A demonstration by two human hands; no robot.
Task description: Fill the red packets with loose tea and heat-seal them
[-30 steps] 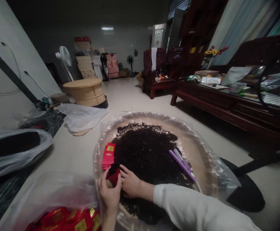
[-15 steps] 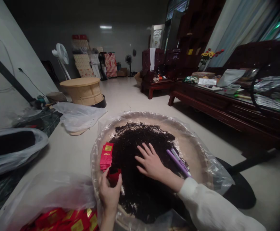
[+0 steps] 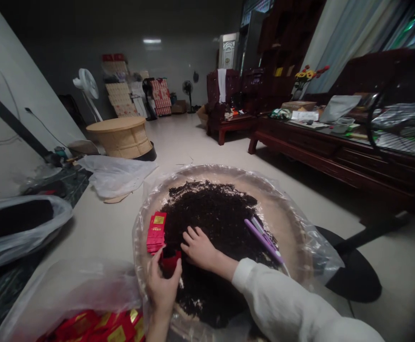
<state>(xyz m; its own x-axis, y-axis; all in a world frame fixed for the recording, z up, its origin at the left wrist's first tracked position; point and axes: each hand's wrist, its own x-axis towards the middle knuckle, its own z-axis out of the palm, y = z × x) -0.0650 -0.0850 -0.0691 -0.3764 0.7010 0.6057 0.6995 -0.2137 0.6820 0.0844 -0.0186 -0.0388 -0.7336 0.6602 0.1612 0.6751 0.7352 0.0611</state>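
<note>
My left hand (image 3: 164, 285) grips a small red packet (image 3: 171, 261) by its sides, its mouth open upward with dark stuff showing inside. My right hand (image 3: 200, 249) rests palm down on a heap of dark dried leaves (image 3: 214, 209), probably loose tea, just right of the packet. Its fingers are apart, and anything under them is hidden. A stack of flat red packets with gold labels (image 3: 156, 232) lies beyond my left hand. The leaves cover a round, plastic-lined tray (image 3: 289, 223). On its right side lies a purple hand-held sealer or flat iron (image 3: 264, 241) with a cord.
At the lower left a clear bag (image 3: 75, 285) holds several filled red packets (image 3: 100, 327). Another plastic bag (image 3: 59, 213) with dark contents stands further left. A black fan base (image 3: 357, 280) is right of the tray. Beyond are a woven round stand (image 3: 121, 137) and a dark wooden table (image 3: 317, 147).
My right hand went from beside the packet out to the middle of the leaves with fingers spread, then came back left toward the packet. My left hand keeps holding the packet.
</note>
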